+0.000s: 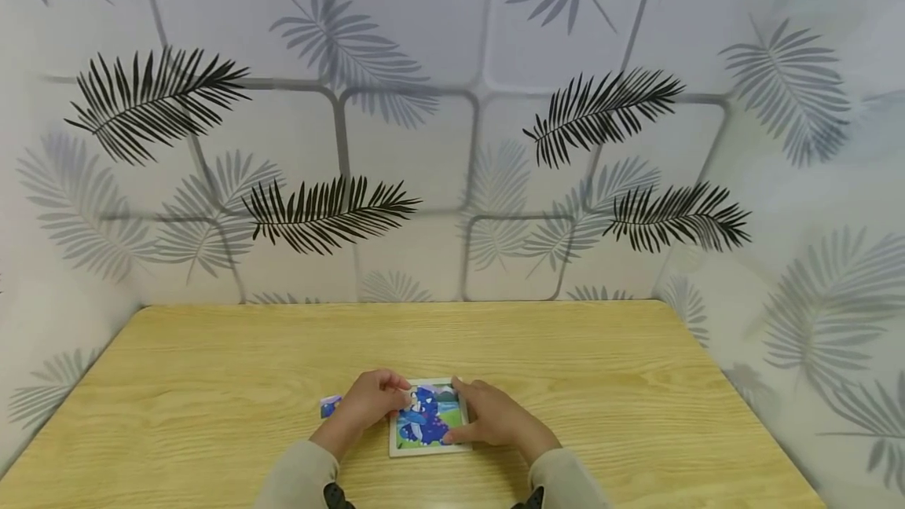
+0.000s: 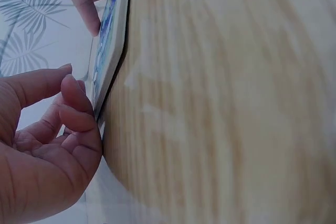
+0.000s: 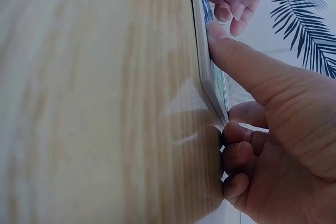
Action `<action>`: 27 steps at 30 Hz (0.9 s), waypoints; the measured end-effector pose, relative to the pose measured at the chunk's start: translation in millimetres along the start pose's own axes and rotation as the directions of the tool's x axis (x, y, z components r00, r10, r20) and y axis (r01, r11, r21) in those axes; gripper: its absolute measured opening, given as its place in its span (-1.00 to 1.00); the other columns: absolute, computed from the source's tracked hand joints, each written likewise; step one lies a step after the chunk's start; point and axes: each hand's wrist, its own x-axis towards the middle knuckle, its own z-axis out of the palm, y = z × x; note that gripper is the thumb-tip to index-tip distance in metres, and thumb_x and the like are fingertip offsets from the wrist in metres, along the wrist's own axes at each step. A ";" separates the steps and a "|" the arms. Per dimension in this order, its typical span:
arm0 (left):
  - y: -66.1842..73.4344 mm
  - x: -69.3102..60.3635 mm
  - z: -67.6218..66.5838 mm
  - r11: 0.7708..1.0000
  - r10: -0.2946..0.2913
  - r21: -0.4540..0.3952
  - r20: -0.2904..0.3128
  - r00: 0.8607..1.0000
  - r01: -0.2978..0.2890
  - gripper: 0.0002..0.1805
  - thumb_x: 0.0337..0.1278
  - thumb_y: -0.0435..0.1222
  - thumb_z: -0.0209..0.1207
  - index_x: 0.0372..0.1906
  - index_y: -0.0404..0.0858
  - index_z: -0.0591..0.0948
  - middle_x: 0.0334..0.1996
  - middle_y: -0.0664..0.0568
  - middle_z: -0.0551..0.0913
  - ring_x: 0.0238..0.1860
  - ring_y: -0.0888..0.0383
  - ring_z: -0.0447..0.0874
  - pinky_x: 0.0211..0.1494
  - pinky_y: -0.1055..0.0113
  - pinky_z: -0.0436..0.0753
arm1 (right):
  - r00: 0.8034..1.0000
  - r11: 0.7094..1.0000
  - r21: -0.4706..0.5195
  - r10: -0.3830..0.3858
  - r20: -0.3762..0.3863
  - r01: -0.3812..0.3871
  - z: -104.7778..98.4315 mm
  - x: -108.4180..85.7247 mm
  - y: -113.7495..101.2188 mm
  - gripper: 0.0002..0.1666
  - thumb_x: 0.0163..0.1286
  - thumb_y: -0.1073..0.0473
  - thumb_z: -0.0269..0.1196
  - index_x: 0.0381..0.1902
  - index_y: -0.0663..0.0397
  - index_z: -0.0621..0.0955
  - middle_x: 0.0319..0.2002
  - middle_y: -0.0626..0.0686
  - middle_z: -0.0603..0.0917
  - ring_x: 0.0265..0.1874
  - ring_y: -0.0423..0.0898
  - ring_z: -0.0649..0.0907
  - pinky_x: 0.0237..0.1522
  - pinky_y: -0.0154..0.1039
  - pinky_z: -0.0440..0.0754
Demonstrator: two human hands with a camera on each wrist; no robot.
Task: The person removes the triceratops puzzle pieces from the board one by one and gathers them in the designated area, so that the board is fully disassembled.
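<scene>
A square picture puzzle (image 1: 431, 419) in a pale frame, with a blue cartoon figure on it, lies flat on the wooden table. My left hand (image 1: 371, 401) is at its upper left corner, fingers curled and the thumb near the index fingertip. Whether anything thin sits between those tips is hidden. At the opposite side, my right hand (image 1: 495, 415) holds the frame's edge, its thumb (image 3: 239, 59) over the picture and its other fingers bent along the side. A small blue-and-white puzzle piece (image 1: 329, 405) lies on the table just left of my left wrist.
The light wooden tabletop (image 1: 636, 383) stretches to both sides of the hands. Its back edge meets a wall (image 1: 410, 258) with a leaf pattern. Pale sleeves (image 1: 300, 477) cover both forearms.
</scene>
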 end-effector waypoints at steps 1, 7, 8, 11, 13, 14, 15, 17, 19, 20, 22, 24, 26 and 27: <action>-0.7 0.2 -0.1 1.000 -0.003 0.001 -0.001 1.000 0.003 -0.81 0.09 -0.41 0.23 -0.17 -0.36 0.58 -0.47 0.00 0.51 -0.50 0.15 0.45 -0.43 0.38 0.46 | 1.000 1.000 -0.003 -0.001 -0.001 0.001 0.0 0.2 -0.7 0.05 0.14 -0.23 0.34 0.40 0.25 0.23 0.19 0.24 0.46 0.12 0.07 0.49 0.20 0.03 0.40; 1.1 0.6 -0.1 1.000 -0.019 0.019 -0.010 1.000 0.019 -0.81 0.08 -0.41 0.25 -0.18 -0.36 0.59 -0.44 0.01 0.53 -0.43 0.16 0.47 -0.39 0.39 0.51 | 1.000 1.000 -0.003 0.007 -0.001 -0.007 -0.9 1.1 -2.0 0.06 0.12 -0.22 0.35 0.41 0.23 0.22 0.15 0.24 0.48 0.06 0.06 0.52 0.17 0.03 0.43; 1.5 0.6 0.3 1.000 -0.020 0.022 -0.015 1.000 0.021 -0.81 0.07 -0.42 0.25 -0.18 -0.37 0.59 -0.44 0.01 0.53 -0.43 0.16 0.47 -0.38 0.39 0.52 | 1.000 1.000 -0.003 0.009 -0.001 -0.009 -0.9 1.4 -1.7 0.07 0.11 -0.22 0.35 0.41 0.22 0.22 0.15 0.24 0.48 0.05 0.04 0.52 0.16 0.03 0.43; 1.7 1.9 2.0 0.999 -0.027 0.039 -0.029 0.999 0.029 -0.82 0.04 -0.44 0.26 -0.20 -0.38 0.60 -0.45 0.00 0.54 -0.44 0.16 0.48 -0.39 0.39 0.53 | 1.000 1.000 -0.007 0.010 0.000 -0.010 -0.5 2.1 -0.8 0.07 0.11 -0.23 0.35 0.41 0.21 0.23 0.10 0.21 0.50 -0.04 -0.03 0.53 0.13 0.00 0.46; 1.6 2.8 3.7 0.998 -0.034 0.048 -0.038 0.999 0.036 -0.82 0.02 -0.46 0.26 -0.22 -0.39 0.60 -0.44 -0.01 0.53 -0.45 0.16 0.47 -0.40 0.40 0.53 | 1.000 1.000 -0.009 0.011 0.003 -0.011 0.3 2.7 -0.2 0.06 0.11 -0.24 0.34 0.41 0.20 0.23 0.07 0.19 0.52 -0.10 -0.07 0.52 0.11 -0.02 0.47; 1.6 3.0 4.6 0.998 -0.035 0.055 -0.043 0.998 0.038 -0.83 0.01 -0.46 0.26 -0.23 -0.38 0.60 -0.45 -0.01 0.53 -0.45 0.16 0.47 -0.41 0.40 0.52 | 1.000 1.000 -0.010 0.013 0.005 -0.013 0.9 3.0 0.2 0.06 0.11 -0.25 0.34 0.41 0.19 0.23 0.05 0.18 0.52 -0.13 -0.09 0.51 0.10 -0.03 0.48; 1.4 3.4 5.6 0.997 -0.038 0.061 -0.047 0.998 0.041 -0.83 0.00 -0.47 0.27 -0.24 -0.38 0.61 -0.46 -0.02 0.52 -0.46 0.16 0.46 -0.42 0.40 0.51 | 1.000 1.000 -0.011 0.015 0.007 -0.015 1.4 3.1 0.5 0.06 0.12 -0.25 0.34 0.41 0.19 0.23 0.04 0.17 0.52 -0.15 -0.10 0.50 0.09 -0.04 0.48; 1.0 3.9 7.7 0.996 -0.038 0.074 -0.058 0.998 0.042 -0.84 -0.01 -0.47 0.27 -0.26 -0.38 0.61 -0.49 -0.02 0.51 -0.48 0.15 0.45 -0.44 0.40 0.49 | 1.000 1.000 -0.012 0.016 0.008 -0.016 2.0 3.2 1.2 0.06 0.12 -0.25 0.33 0.41 0.19 0.23 0.02 0.16 0.53 -0.18 -0.12 0.49 0.07 -0.05 0.49; 0.6 4.4 10.2 0.995 -0.038 0.089 -0.073 0.997 0.045 -0.86 -0.01 -0.47 0.27 -0.27 -0.36 0.62 -0.51 -0.02 0.51 -0.49 0.15 0.45 -0.45 0.40 0.47 | 1.000 1.000 -0.012 0.017 0.007 -0.017 2.2 2.9 1.5 0.06 0.12 -0.25 0.34 0.41 0.18 0.23 0.01 0.15 0.53 -0.19 -0.12 0.48 0.06 -0.05 0.49; 0.9 4.4 11.4 0.994 -0.039 0.094 -0.082 0.996 0.047 -0.86 -0.02 -0.47 0.27 -0.28 -0.36 0.62 -0.52 -0.02 0.50 -0.50 0.14 0.44 -0.46 0.40 0.47 | 1.000 1.000 -0.012 0.019 0.006 -0.019 2.1 2.6 1.5 0.06 0.12 -0.25 0.34 0.41 0.17 0.23 0.02 0.15 0.53 -0.18 -0.12 0.49 0.07 -0.05 0.49; 1.4 4.9 13.9 0.993 -0.039 0.110 -0.101 0.994 0.050 -0.87 -0.03 -0.48 0.27 -0.30 -0.35 0.62 -0.51 -0.02 0.50 -0.49 0.13 0.45 -0.45 0.39 0.47 | 1.000 1.000 -0.011 0.019 0.004 -0.019 2.0 2.1 1.4 0.05 0.12 -0.24 0.34 0.41 0.17 0.23 0.02 0.16 0.53 -0.17 -0.11 0.49 0.08 -0.04 0.49; 1.9 5.8 16.2 0.990 -0.041 0.131 -0.123 0.992 0.057 -0.87 -0.05 -0.48 0.29 -0.33 -0.33 0.61 -0.50 -0.03 0.50 -0.48 0.12 0.45 -0.44 0.38 0.48 | 1.000 1.000 -0.008 0.021 0.003 -0.021 1.8 1.4 0.8 0.05 0.12 -0.25 0.34 0.41 0.17 0.23 0.03 0.16 0.52 -0.16 -0.10 0.50 0.08 -0.03 0.49; 2.9 6.5 18.1 0.985 -0.038 0.160 -0.142 0.989 0.061 -0.87 -0.07 -0.48 0.30 -0.35 -0.32 0.61 -0.48 -0.03 0.51 -0.46 0.11 0.45 -0.42 0.37 0.49 | 1.000 1.000 -0.007 0.023 0.003 -0.023 1.7 0.9 0.3 0.05 0.12 -0.25 0.33 0.41 0.17 0.23 0.05 0.17 0.52 -0.13 -0.08 0.51 0.10 -0.01 0.48; 3.3 6.9 18.8 0.983 -0.035 0.174 -0.148 0.988 0.061 -0.87 -0.07 -0.48 0.30 -0.36 -0.32 0.60 -0.47 -0.03 0.51 -0.44 0.11 0.45 -0.41 0.36 0.50 | 1.000 1.000 -0.007 0.022 0.003 -0.022 1.6 0.8 0.2 0.05 0.12 -0.25 0.33 0.41 0.17 0.23 0.05 0.18 0.52 -0.11 -0.07 0.51 0.10 -0.01 0.48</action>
